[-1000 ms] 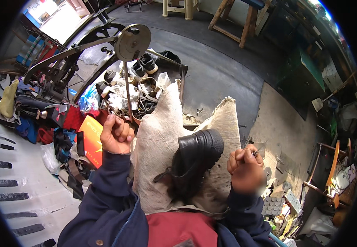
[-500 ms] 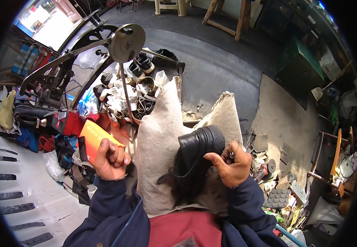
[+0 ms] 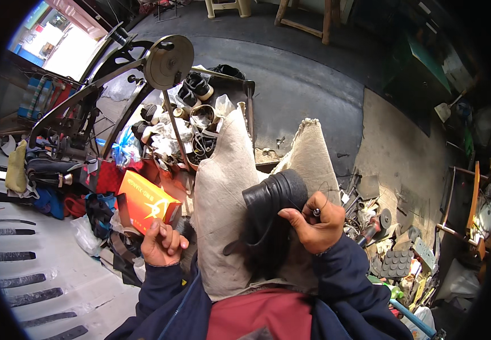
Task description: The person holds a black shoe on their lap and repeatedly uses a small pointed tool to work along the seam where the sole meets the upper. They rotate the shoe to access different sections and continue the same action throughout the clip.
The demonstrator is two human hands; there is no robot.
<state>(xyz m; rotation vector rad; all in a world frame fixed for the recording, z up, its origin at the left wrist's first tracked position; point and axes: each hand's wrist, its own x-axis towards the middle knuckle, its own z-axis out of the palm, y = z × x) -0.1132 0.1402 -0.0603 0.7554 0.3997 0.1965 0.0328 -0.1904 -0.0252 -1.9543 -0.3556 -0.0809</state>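
A black leather shoe (image 3: pixel 274 198) rests on the pale cloth apron (image 3: pixel 223 187) over my lap, its dark lower part blurred. My right hand (image 3: pixel 316 224) is closed beside the shoe's right side, round a small tool with a round metal end (image 3: pixel 316 212). A thin dark thread (image 3: pixel 330 190) loops above those fingers. My left hand (image 3: pixel 164 245) is held apart from the shoe, near an orange box (image 3: pixel 148 204), with its fingers curled. Whatever it pinches is too fine to make out now.
Left of me stands a cast-iron hand-wheel sewing machine (image 3: pixel 169 62). Beyond the apron, a tray holds shoes (image 3: pixel 197 88), bags and scraps. A grey bench with black strips (image 3: pixel 16 256) lies at the left. Tools and rubber pieces (image 3: pixel 396 264) are heaped at the right.
My left hand has moved down and slightly right; the thread that ran from it toward the shoe no longer shows clearly. My right hand stays beside the shoe. The whole view has shifted slightly.
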